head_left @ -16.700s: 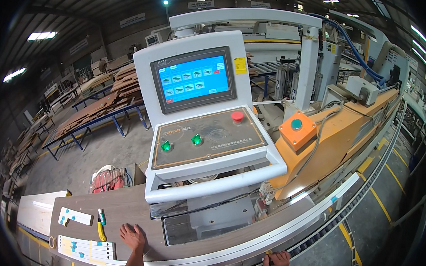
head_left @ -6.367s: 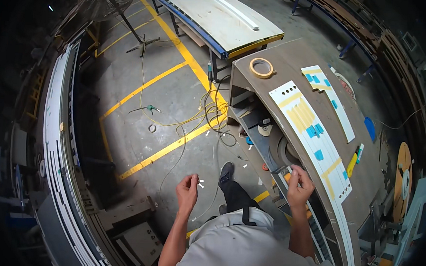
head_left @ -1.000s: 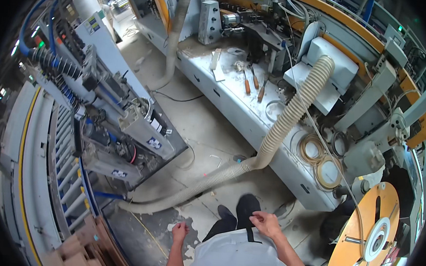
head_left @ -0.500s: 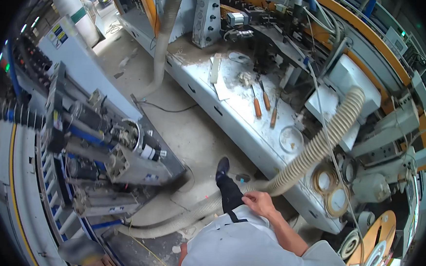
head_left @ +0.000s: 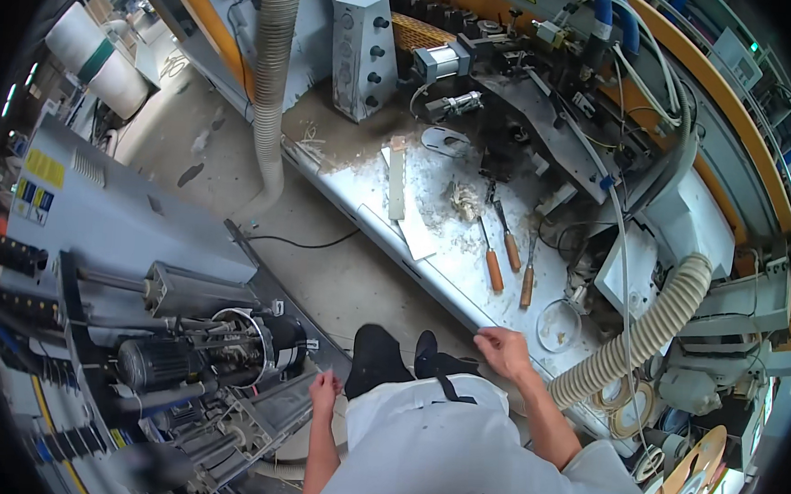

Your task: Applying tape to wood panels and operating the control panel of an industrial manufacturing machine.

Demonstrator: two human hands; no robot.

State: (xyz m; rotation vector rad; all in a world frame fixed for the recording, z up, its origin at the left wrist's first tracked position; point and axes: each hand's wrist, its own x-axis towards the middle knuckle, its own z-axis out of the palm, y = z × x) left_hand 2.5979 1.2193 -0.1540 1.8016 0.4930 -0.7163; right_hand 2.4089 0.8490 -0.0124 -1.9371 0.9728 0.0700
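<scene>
My right hand [head_left: 503, 351] is loosely closed, thumb against the curled fingers, with nothing visible in it. It hangs beside the front edge of the white machine bed [head_left: 447, 291]. On the bed lie three wooden-handled tools that look like chisels [head_left: 494, 269], beyond my right hand. A round clear dish [head_left: 559, 326] with bits in it sits to the right of them. My left hand [head_left: 323, 393] hangs low with curled fingers, no object showing in it, near the machine with a motor [head_left: 162, 365] on the left.
A ribbed hose [head_left: 634, 348] crosses the bed's right end; another hose [head_left: 274, 86] hangs at the far left. White strips [head_left: 407, 202] and debris lie on the bed. A black cable [head_left: 310, 244] crosses the floor. Rolls of edging tape [head_left: 630, 411] stand at right.
My view has moved forward along the bed, so the chisels and dish appear nearer. My left hand has come into view. My right hand is now beside the bed edge near the dish.
</scene>
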